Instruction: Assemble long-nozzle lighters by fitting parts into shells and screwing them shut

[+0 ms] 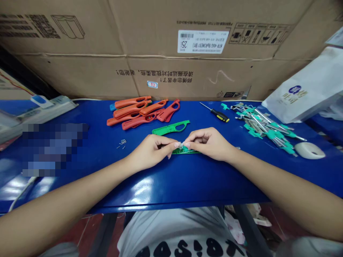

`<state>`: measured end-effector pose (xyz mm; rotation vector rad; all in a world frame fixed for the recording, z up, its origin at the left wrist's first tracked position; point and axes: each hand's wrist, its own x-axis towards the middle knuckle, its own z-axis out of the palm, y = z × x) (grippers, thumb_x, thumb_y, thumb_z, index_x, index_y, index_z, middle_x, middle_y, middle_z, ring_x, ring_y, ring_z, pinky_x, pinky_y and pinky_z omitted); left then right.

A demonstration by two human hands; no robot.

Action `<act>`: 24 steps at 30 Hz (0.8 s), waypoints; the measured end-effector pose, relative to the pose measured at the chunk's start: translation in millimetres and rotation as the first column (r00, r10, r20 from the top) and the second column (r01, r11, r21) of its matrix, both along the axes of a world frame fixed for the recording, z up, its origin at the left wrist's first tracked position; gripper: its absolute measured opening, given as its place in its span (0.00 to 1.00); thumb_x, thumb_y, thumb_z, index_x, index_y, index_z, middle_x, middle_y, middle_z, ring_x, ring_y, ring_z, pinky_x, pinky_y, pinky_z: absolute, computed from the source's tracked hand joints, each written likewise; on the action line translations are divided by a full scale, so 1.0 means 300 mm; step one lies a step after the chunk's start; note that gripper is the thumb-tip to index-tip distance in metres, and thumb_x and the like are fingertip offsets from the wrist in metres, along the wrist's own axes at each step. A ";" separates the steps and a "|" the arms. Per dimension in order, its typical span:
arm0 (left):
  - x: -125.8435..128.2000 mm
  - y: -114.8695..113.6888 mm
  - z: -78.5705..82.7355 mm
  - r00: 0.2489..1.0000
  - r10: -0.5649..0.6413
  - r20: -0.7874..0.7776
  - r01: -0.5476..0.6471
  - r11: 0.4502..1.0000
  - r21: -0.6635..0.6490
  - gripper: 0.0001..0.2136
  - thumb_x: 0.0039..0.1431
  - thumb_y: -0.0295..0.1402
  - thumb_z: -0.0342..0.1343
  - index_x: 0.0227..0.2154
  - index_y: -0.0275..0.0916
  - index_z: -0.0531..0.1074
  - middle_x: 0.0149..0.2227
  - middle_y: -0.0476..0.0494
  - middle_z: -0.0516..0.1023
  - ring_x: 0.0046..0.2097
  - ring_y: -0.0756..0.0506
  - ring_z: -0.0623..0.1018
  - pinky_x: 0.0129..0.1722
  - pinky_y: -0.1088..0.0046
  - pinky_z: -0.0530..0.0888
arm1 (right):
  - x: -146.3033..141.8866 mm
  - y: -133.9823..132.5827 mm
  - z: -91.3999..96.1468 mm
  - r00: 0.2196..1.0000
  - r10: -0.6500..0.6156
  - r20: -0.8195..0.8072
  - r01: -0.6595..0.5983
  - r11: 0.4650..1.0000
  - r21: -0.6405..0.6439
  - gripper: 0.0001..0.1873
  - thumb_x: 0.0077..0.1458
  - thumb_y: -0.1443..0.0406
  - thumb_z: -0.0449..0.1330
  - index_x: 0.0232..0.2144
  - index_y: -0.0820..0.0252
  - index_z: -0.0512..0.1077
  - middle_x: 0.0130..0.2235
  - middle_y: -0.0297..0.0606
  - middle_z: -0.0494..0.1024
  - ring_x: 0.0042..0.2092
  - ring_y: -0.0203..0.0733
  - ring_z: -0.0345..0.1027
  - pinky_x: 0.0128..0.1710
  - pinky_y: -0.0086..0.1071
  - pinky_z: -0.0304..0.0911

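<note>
Over a green lighter shell half (187,152) on the table, both my hands meet with the fingertips close together. My left hand (151,151) is closed in a pinch at the whitish end of a small teal-green lighter part (185,147). From the other side, my right hand (210,144) pinches the same part between thumb and fingers. My fingers hide much of it, along with part of the shell beneath. Just beyond my hands lies another green lighter shell half (171,127), with its looped handle to the right.
Orange and red lighter shells (134,114) are heaped at the back left. Small metal pieces (123,142) lie left of my hands. A screwdriver (218,113), a pile of metal-tubed lighter parts (265,125), a whitish rounded object (309,150) and a white bag (308,85) occupy the right. A cardboard box (150,43) stands behind.
</note>
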<state>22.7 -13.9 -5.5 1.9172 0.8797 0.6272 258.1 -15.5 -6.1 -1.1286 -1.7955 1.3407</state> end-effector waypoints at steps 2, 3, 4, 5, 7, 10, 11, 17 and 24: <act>-0.002 0.002 0.000 1.000 -0.010 -0.006 0.010 1.000 0.013 0.22 0.68 0.44 0.53 0.21 0.34 0.72 0.22 0.50 0.70 0.26 0.52 0.65 0.29 0.77 0.63 | -0.001 0.001 0.000 1.000 0.005 0.003 -0.005 1.000 -0.007 0.15 0.52 0.55 0.69 0.33 0.63 0.81 0.31 0.39 0.82 0.27 0.33 0.68 0.26 0.28 0.60; -0.002 0.003 0.001 1.000 -0.013 -0.007 0.013 1.000 0.016 0.22 0.68 0.44 0.53 0.21 0.34 0.72 0.22 0.51 0.70 0.26 0.52 0.65 0.29 0.77 0.63 | -0.002 0.001 0.000 1.000 0.008 -0.002 -0.008 1.000 -0.014 0.14 0.52 0.56 0.69 0.32 0.63 0.80 0.31 0.39 0.82 0.27 0.34 0.69 0.27 0.29 0.61; -0.002 0.003 0.003 1.000 -0.013 -0.007 0.013 1.000 0.014 0.21 0.68 0.43 0.53 0.22 0.34 0.73 0.21 0.51 0.70 0.26 0.52 0.66 0.29 0.77 0.63 | -0.003 0.001 0.002 1.000 0.010 -0.011 -0.010 1.000 -0.020 0.14 0.51 0.56 0.69 0.32 0.63 0.80 0.31 0.38 0.82 0.28 0.34 0.69 0.28 0.29 0.62; -0.002 0.003 0.006 1.000 -0.012 -0.007 0.012 1.000 0.008 0.21 0.67 0.43 0.53 0.22 0.34 0.73 0.21 0.51 0.70 0.26 0.52 0.66 0.29 0.77 0.63 | -0.005 0.001 0.003 1.000 0.011 -0.025 -0.012 1.000 -0.026 0.13 0.51 0.57 0.69 0.32 0.63 0.80 0.30 0.37 0.81 0.28 0.34 0.69 0.29 0.29 0.63; 0.000 0.001 0.014 1.000 -0.010 -0.001 0.010 1.000 -0.010 0.20 0.67 0.42 0.54 0.23 0.34 0.74 0.21 0.51 0.71 0.26 0.52 0.67 0.29 0.77 0.64 | -0.010 -0.002 0.007 0.999 0.007 -0.053 -0.009 0.999 -0.034 0.13 0.50 0.57 0.70 0.31 0.62 0.79 0.28 0.35 0.80 0.28 0.33 0.68 0.29 0.29 0.62; 0.002 -0.002 0.020 1.000 -0.009 0.004 0.009 1.000 -0.026 0.18 0.66 0.42 0.54 0.25 0.34 0.75 0.22 0.50 0.72 0.26 0.52 0.67 0.28 0.78 0.64 | -0.018 -0.007 0.011 0.997 -0.017 -0.076 0.013 0.999 -0.052 0.14 0.50 0.56 0.70 0.30 0.62 0.78 0.26 0.33 0.77 0.25 0.31 0.64 0.26 0.28 0.59; 0.003 -0.002 0.021 1.000 -0.007 0.003 0.007 1.000 -0.027 0.18 0.66 0.42 0.54 0.25 0.34 0.75 0.22 0.51 0.72 0.26 0.52 0.67 0.28 0.78 0.64 | -0.019 -0.008 0.011 0.997 -0.024 -0.075 0.020 0.998 -0.056 0.15 0.50 0.55 0.69 0.30 0.62 0.78 0.26 0.33 0.77 0.25 0.31 0.63 0.25 0.28 0.58; -0.001 0.000 0.018 1.000 -0.001 -0.013 0.000 1.000 -0.024 0.19 0.66 0.42 0.54 0.25 0.34 0.76 0.21 0.51 0.71 0.26 0.53 0.66 0.27 0.78 0.63 | -0.023 -0.011 0.006 0.999 -0.035 -0.024 0.035 0.999 -0.015 0.16 0.49 0.54 0.70 0.30 0.62 0.79 0.28 0.35 0.79 0.28 0.34 0.67 0.29 0.29 0.61; 0.001 0.000 0.013 1.000 -0.018 -0.010 0.018 0.999 -0.032 0.16 0.67 0.41 0.55 0.32 0.35 0.79 0.22 0.52 0.72 0.26 0.53 0.67 0.28 0.78 0.63 | -0.026 -0.011 0.012 0.999 -0.017 -0.037 0.016 0.999 -0.049 0.14 0.51 0.56 0.68 0.29 0.63 0.79 0.27 0.34 0.78 0.25 0.31 0.64 0.27 0.28 0.60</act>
